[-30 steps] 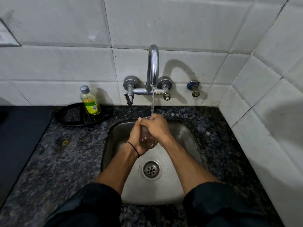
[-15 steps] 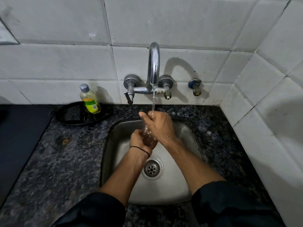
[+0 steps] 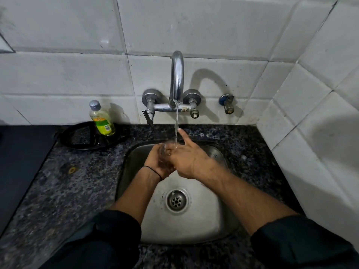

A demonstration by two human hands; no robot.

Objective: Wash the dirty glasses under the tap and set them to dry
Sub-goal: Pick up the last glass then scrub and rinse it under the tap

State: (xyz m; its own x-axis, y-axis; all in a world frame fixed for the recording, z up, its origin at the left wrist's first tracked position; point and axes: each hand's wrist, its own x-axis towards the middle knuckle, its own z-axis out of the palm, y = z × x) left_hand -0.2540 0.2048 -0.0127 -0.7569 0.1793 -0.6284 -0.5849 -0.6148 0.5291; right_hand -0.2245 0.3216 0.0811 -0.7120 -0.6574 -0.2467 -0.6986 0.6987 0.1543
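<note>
Clear glass (image 3: 164, 159) (perhaps brown-tinged) under running tap (image 3: 177, 74).

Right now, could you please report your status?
Left hand grips clear drinking glass. Right hand curled round its top, index finger raised. Chrome tap running onto it. Nothing in the way.

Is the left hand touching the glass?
Touching. The head view shows the left hand with its fingers wrapped round the glass, holding it under the water.
</note>
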